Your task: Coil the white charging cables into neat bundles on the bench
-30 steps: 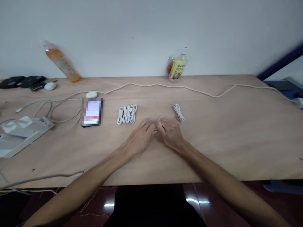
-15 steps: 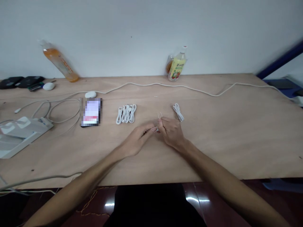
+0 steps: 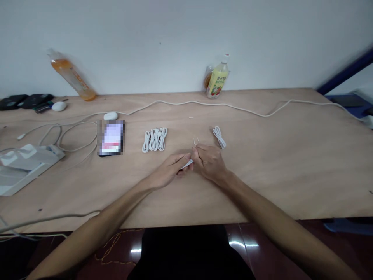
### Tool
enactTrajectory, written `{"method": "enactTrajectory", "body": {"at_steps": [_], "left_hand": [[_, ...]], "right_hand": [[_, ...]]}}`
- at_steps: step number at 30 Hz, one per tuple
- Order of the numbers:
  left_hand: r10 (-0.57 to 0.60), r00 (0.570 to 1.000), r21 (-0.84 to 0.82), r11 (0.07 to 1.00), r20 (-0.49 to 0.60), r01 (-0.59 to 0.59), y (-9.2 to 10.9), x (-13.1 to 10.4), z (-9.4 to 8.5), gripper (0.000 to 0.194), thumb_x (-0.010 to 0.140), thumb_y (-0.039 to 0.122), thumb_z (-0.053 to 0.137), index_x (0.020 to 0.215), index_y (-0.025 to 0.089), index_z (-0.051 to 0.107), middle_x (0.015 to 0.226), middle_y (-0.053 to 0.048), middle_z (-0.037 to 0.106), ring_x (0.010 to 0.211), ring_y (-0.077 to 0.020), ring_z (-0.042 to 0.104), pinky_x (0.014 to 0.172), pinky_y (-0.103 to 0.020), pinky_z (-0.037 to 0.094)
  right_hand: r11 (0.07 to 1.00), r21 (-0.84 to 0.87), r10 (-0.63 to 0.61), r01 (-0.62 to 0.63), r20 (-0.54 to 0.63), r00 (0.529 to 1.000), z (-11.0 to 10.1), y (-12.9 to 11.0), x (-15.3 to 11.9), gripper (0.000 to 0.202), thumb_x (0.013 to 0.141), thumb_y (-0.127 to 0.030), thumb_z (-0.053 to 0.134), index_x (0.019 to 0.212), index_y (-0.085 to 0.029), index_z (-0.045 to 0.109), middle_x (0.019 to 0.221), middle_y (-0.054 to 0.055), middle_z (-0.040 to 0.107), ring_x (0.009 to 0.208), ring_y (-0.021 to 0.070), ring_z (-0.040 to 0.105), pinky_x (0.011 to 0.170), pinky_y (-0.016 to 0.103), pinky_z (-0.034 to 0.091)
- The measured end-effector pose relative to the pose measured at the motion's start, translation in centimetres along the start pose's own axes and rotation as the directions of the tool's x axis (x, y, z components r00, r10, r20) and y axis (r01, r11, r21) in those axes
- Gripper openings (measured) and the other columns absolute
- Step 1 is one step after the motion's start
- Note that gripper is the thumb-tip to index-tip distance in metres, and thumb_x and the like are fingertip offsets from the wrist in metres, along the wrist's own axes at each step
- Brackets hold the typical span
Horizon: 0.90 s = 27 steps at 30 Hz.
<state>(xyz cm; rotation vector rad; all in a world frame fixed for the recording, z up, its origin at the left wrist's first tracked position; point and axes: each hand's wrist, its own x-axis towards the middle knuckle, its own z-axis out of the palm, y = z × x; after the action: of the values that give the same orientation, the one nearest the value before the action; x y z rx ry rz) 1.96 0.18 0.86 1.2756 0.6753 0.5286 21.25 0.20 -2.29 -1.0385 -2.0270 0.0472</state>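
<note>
Near the middle of the table, my left hand [image 3: 167, 171] is closed around a white cable [image 3: 187, 164], part of which shows between its thumb and fingers. Pressed close beside it, my right hand [image 3: 211, 161] pinches the same cable from the right; its fingertips are mostly hidden. Two thin pale ends [image 3: 196, 140], like those of a twist tie, poke up above the right fingers. To the left lie several coiled white cables [image 3: 155, 140] side by side. A single coiled white cable [image 3: 219, 137] rests just beyond my right hand.
A phone [image 3: 112, 138] and a white case [image 3: 110, 116] lie left, near a white power strip [image 3: 32, 167] and loose cords. One long white cord [image 3: 192, 102] crosses the back. An orange bottle [image 3: 72, 79] and a yellow-labelled bottle [image 3: 218, 81] stand by the wall.
My left hand has turned and shifted slightly down, showing more of the white cable and its fingers underneath. My right hand stays almost in place.
</note>
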Motion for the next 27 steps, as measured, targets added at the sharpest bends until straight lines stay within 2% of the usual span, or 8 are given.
{"method": "enactTrajectory", "body": {"at_steps": [2, 4, 8, 12, 15, 18, 21, 27], "left_hand": [[-0.021, 0.999, -0.022, 1.0, 0.026, 0.021, -0.06, 0.08, -0.2, 0.056, 0.099, 0.072, 0.062, 0.088, 0.018, 0.065, 0.079, 0.0, 0.052, 0.064, -0.012, 0.038, 0.056, -0.027, 0.025], [-0.071, 0.995, -0.086, 0.993, 0.071, 0.077, -0.12, 0.11, -0.32, 0.053, 0.099, 0.07, 0.064, 0.091, 0.018, 0.065, 0.079, 0.001, 0.051, 0.063, -0.0117, 0.038, 0.054, -0.026, 0.025], [-0.133, 0.983, -0.192, 0.969, 0.129, 0.156, -0.07, 0.03, -0.24, 0.047, 0.098, 0.064, 0.069, 0.086, 0.021, 0.053, 0.071, 0.008, 0.03, 0.058, -0.0099, 0.02, 0.052, -0.025, 0.018], [-0.149, 0.982, -0.164, 0.972, 0.116, 0.167, 0.32, -0.17, -0.08, 0.049, 0.097, 0.064, 0.071, 0.085, 0.024, 0.046, 0.07, 0.009, 0.028, 0.059, -0.0099, 0.017, 0.051, -0.025, 0.015], [-0.154, 0.982, -0.138, 0.976, 0.113, 0.169, 0.59, -0.33, -0.02, 0.048, 0.097, 0.064, 0.07, 0.084, 0.025, 0.044, 0.07, 0.009, 0.028, 0.059, -0.0101, 0.018, 0.052, -0.026, 0.016], [-0.14, 0.988, -0.066, 0.987, 0.061, 0.144, 0.57, -0.49, 0.07, 0.048, 0.099, 0.064, 0.065, 0.083, 0.024, 0.045, 0.071, 0.008, 0.032, 0.059, -0.0102, 0.023, 0.052, -0.025, 0.02], [-0.111, 0.994, 0.0, 0.994, 0.004, 0.111, 0.36, -0.62, 0.22, 0.047, 0.102, 0.065, 0.06, 0.083, 0.024, 0.045, 0.07, 0.007, 0.035, 0.059, -0.0109, 0.027, 0.052, -0.026, 0.023], [-0.099, 0.995, -0.01, 0.995, -0.003, 0.099, 0.01, -0.62, 0.65, 0.052, 0.1, 0.072, 0.059, 0.086, 0.024, 0.045, 0.071, 0.008, 0.032, 0.059, -0.0104, 0.025, 0.051, -0.025, 0.021]], "right_hand": [[0.999, -0.002, -0.036, 0.036, -0.027, 0.999, 0.01, -0.05, 0.02, 0.048, 0.112, -0.019, 0.043, 0.066, -0.024, 0.055, 0.058, 0.0, 0.052, 0.051, 0.0154, 0.046, 0.056, 0.032, 0.037], [0.997, -0.008, -0.073, 0.072, -0.046, 0.996, 0.02, -0.05, 0.04, 0.048, 0.113, -0.019, 0.043, 0.066, -0.024, 0.054, 0.058, 0.0, 0.052, 0.051, 0.0149, 0.046, 0.056, 0.032, 0.036], [0.997, -0.029, -0.07, 0.069, -0.021, 0.997, 0.07, 0.09, 0.0, 0.051, 0.114, -0.023, 0.039, 0.065, -0.024, 0.052, 0.058, 0.0, 0.051, 0.051, 0.0149, 0.044, 0.055, 0.032, 0.035], [1.0, -0.011, -0.008, 0.008, 0.034, 0.999, 0.12, 0.15, 0.02, 0.049, 0.113, -0.024, 0.041, 0.064, -0.025, 0.05, 0.058, 0.0, 0.049, 0.052, 0.0158, 0.042, 0.056, 0.033, 0.035], [1.0, 0.021, -0.015, 0.015, 0.02, 1.0, 0.19, 0.06, 0.13, 0.049, 0.112, -0.022, 0.041, 0.064, -0.025, 0.049, 0.058, -0.001, 0.048, 0.051, 0.0152, 0.04, 0.055, 0.032, 0.034], [0.999, 0.048, -0.017, 0.017, 0.0, 1.0, 0.3, -0.01, 0.21, 0.048, 0.112, -0.02, 0.041, 0.064, -0.025, 0.049, 0.058, -0.001, 0.048, 0.051, 0.0148, 0.04, 0.055, 0.032, 0.033], [0.998, 0.06, 0.012, -0.014, 0.028, 1.0, 0.4, 0.06, 0.18, 0.048, 0.111, -0.021, 0.043, 0.064, -0.024, 0.051, 0.058, -0.001, 0.049, 0.051, 0.015, 0.04, 0.056, 0.032, 0.034], [0.996, 0.083, 0.033, -0.039, 0.069, 0.997, 0.4, 0.1, 0.14, 0.049, 0.114, -0.026, 0.039, 0.066, -0.025, 0.051, 0.06, -0.001, 0.05, 0.052, 0.0156, 0.042, 0.057, 0.033, 0.035]]}}
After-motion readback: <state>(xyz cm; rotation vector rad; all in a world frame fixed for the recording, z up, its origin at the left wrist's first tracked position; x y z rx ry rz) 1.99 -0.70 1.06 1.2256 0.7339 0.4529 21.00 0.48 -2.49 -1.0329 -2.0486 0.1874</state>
